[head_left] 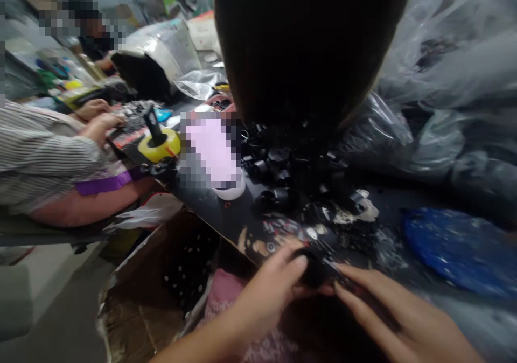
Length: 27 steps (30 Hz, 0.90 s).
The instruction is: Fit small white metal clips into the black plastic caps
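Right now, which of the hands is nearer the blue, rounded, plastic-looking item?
Right. The right hand lies left of the blue item; the left hand is farther left.

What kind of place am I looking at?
Probably a small assembly workshop: the left hand holds a black piece, loose black parts crowd the worktable, and a co-worker's hands are at a pile of small pieces nearby.

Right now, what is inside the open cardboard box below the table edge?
Inside the cardboard box, scattered pale bits show against a dark interior; anything beneath them is covered.
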Each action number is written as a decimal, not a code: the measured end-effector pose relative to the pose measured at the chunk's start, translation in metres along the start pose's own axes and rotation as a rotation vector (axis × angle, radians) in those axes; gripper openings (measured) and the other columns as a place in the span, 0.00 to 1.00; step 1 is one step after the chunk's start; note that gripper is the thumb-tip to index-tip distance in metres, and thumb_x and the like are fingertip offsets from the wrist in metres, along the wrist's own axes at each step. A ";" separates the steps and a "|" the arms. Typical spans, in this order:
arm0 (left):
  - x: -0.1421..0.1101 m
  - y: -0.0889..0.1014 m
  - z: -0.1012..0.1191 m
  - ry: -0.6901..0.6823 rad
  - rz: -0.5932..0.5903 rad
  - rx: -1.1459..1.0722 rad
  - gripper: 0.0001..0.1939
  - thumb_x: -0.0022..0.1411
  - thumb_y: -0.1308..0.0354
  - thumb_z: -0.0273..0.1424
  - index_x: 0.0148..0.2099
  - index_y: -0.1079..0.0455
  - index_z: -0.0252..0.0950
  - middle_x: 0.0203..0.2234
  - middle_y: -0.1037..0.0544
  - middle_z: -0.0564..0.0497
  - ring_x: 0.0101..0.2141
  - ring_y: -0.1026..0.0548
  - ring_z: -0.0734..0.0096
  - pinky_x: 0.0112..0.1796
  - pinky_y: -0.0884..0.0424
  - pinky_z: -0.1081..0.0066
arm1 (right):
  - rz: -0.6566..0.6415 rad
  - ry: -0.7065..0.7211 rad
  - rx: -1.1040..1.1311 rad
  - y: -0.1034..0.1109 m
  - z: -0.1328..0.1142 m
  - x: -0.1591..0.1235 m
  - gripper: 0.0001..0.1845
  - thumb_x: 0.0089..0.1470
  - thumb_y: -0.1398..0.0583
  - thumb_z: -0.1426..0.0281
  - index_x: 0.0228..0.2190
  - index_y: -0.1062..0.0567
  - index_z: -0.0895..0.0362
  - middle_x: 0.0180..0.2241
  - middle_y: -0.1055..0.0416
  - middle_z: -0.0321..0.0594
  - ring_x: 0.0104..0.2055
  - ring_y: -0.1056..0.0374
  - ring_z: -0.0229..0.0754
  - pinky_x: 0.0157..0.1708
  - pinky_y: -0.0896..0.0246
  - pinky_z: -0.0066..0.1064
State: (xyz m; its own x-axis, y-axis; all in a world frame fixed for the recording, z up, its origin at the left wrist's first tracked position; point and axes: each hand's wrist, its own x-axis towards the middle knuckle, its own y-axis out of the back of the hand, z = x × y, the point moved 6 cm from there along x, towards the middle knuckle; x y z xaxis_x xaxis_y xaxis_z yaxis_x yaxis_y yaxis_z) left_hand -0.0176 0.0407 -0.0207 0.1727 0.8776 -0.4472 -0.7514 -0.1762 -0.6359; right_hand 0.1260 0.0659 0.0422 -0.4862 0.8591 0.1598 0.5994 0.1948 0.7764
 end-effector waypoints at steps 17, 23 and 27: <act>0.006 -0.005 -0.002 0.104 -0.002 0.249 0.14 0.59 0.40 0.37 0.47 0.28 0.39 0.38 0.21 0.50 0.36 0.23 0.66 0.35 0.29 0.71 | -0.187 -0.282 0.148 0.014 -0.006 -0.013 0.11 0.61 0.46 0.66 0.43 0.26 0.53 0.40 0.25 0.39 0.42 0.30 0.42 0.41 0.35 0.35; 0.001 0.000 0.015 -0.101 -0.051 0.689 0.12 0.61 0.42 0.36 0.46 0.25 0.43 0.41 0.21 0.51 0.44 0.27 0.61 0.44 0.33 0.69 | -0.208 -0.411 0.324 0.011 0.001 -0.017 0.09 0.60 0.44 0.65 0.39 0.25 0.53 0.37 0.24 0.36 0.40 0.29 0.39 0.42 0.36 0.31; -0.010 0.003 0.033 -0.410 -0.078 0.826 0.08 0.56 0.38 0.32 0.39 0.22 0.46 0.35 0.18 0.50 0.43 0.25 0.54 0.47 0.34 0.62 | -0.377 -0.560 0.888 -0.009 0.001 -0.032 0.15 0.59 0.45 0.58 0.34 0.26 0.56 0.23 0.30 0.31 0.25 0.32 0.33 0.30 0.36 0.26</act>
State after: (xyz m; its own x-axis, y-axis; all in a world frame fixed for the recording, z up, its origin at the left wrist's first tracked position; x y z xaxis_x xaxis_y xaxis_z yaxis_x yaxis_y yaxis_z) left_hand -0.0427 0.0459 0.0026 0.1217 0.9905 -0.0645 -0.9898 0.1259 0.0663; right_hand 0.1369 0.0376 0.0297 -0.5119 0.7220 -0.4655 0.8245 0.5650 -0.0304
